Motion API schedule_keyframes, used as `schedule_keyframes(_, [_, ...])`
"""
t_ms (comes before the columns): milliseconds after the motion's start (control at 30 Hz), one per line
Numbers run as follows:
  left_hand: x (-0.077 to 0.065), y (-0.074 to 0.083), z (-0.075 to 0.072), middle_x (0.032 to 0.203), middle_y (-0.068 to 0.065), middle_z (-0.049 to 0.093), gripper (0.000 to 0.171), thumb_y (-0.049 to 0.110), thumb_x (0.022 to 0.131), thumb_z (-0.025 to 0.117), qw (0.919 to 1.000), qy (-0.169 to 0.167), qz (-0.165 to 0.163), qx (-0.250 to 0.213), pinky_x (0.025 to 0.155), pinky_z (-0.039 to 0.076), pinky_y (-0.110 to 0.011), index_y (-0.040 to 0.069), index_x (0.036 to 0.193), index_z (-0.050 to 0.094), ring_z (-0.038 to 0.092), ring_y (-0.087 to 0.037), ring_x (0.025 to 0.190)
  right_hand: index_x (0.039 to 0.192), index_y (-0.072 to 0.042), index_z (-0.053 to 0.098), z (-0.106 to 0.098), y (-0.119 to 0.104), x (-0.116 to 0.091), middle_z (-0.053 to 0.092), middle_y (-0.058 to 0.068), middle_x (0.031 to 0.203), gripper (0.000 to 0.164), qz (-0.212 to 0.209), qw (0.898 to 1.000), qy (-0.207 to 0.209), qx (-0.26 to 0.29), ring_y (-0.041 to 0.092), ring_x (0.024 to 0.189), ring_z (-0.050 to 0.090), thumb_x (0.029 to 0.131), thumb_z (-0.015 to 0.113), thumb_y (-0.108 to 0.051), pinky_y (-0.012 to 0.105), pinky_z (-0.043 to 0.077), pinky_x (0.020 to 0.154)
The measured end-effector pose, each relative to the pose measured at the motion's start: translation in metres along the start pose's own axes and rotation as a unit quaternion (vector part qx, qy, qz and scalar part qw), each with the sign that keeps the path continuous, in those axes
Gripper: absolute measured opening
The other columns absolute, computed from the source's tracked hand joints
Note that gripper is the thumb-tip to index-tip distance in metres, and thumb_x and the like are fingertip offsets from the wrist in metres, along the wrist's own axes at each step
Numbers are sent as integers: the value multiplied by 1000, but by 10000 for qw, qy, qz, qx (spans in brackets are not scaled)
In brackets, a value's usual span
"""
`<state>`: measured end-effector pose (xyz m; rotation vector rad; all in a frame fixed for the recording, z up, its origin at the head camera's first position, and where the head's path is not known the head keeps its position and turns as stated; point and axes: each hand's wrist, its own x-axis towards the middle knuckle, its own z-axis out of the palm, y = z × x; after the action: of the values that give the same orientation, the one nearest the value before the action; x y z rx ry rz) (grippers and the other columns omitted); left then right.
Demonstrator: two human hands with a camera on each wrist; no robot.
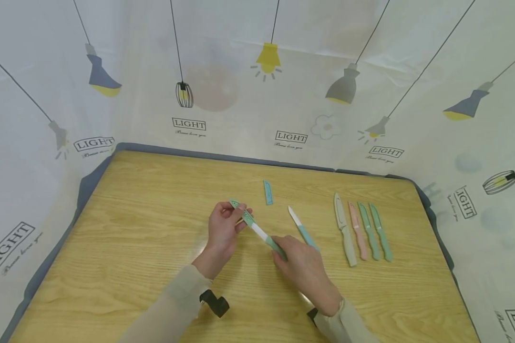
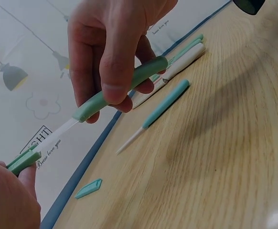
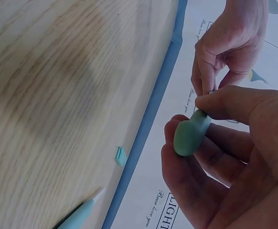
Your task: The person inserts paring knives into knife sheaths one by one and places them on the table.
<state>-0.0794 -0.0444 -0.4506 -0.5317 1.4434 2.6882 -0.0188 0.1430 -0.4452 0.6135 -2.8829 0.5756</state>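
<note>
My right hand (image 1: 302,267) grips the green handle of a paring knife (image 2: 136,78) with a white blade. Over the front of that blade sits a green sheath (image 1: 247,218), pinched between the thumb and fingers of my left hand (image 1: 224,228). A stretch of white blade shows between sheath and handle. Both hands hold the knife above the table. On the tabletop to the right lies a blue-handled knife (image 1: 307,236), its white blade bare. A blue sheath (image 1: 268,192) rests apart from it, farther back.
At the right, side by side, lie a larger cream knife (image 1: 346,238), a pink knife (image 1: 358,233) and two green knives (image 1: 371,238), all with covers on their blades. The wooden table (image 1: 146,214) has a grey-blue edge, with a printed curtain (image 1: 240,124) around it.
</note>
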Motion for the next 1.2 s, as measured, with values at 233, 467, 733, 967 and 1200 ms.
schedule_keyframes(233, [-1, 0, 2, 112, -27, 57, 20, 3, 93, 61, 10000, -49, 9, 51, 83, 56, -37, 1, 103, 45, 66, -32, 98, 110, -13, 72, 0, -1, 2, 65, -7, 79, 29, 15, 10000, 33, -6, 1, 53, 45, 82, 72, -19, 13, 36, 39])
schedule_keyframes(467, [-3, -3, 4, 113, -27, 57, 22, 4, 92, 62, 9998, -108, 39, 172, 84, 56, -37, 0, 105, 45, 66, -31, 98, 111, -11, 72, 0, -3, 5, 64, -7, 77, 29, 14, 10000, 27, 12, 1, 52, 43, 83, 71, -18, 13, 35, 38])
schedule_keyframes(733, [-5, -7, 7, 99, -14, 61, 22, 2, 92, 61, 9997, -187, 87, 127, 84, 56, -38, -1, 105, 45, 66, -32, 98, 110, -13, 72, 0, -5, 8, 63, -8, 76, 28, 76, 9999, 78, -7, 1, 52, 43, 82, 71, -18, 14, 35, 39])
schedule_keyframes(967, [-7, -9, 8, 101, -15, 60, 24, 4, 92, 62, 9994, -270, 56, 230, 85, 56, -38, -1, 107, 44, 66, -32, 99, 109, -12, 72, 0, -6, 11, 62, -8, 75, 27, 48, 9999, 126, 63, 2, 51, 42, 83, 71, -16, 14, 35, 38])
schedule_keyframes(1200, [-8, -13, 10, 105, -19, 60, 24, 5, 92, 62, 9992, -312, 79, 216, 84, 56, -38, -1, 107, 44, 67, -27, 94, 111, -11, 72, 1, -9, 14, 61, -8, 74, 28, 107, 9999, 101, 90, 3, 51, 41, 83, 71, -16, 17, 33, 38])
